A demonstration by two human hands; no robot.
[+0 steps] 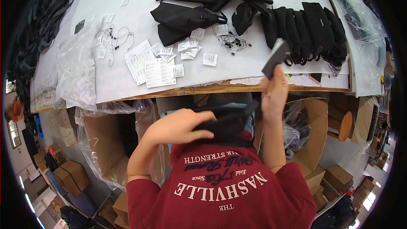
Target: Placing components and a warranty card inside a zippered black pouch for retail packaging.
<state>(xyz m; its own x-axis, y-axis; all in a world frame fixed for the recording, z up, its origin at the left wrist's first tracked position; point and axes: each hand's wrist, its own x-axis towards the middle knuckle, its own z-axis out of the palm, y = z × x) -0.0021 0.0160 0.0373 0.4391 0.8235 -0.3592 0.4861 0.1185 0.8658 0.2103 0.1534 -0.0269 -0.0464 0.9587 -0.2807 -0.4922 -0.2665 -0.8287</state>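
Observation:
My left hand [186, 125] is closed on a black fabric bag [231, 121], held low in front of my body below the table edge. The bag is slightly blurred, and part of it lies behind the fingers. Raised at the table's front edge, my right hand [274, 91] pinches a dark hang tag [276, 57] with a pale edge. A thin dark cord seems to run down from the right fingers toward the bag. Beyond the tag, a row of black bags [303, 32] stands packed side by side on the table.
More black bags [182, 19] lie in a loose pile at the back. White printed sheets [159, 74], small white packets [209, 59] and black tag cords [234, 41] are scattered on the white table [106, 87]. Plastic-lined cartons [104, 135] stand below. Black straps [38, 21] heap at far left.

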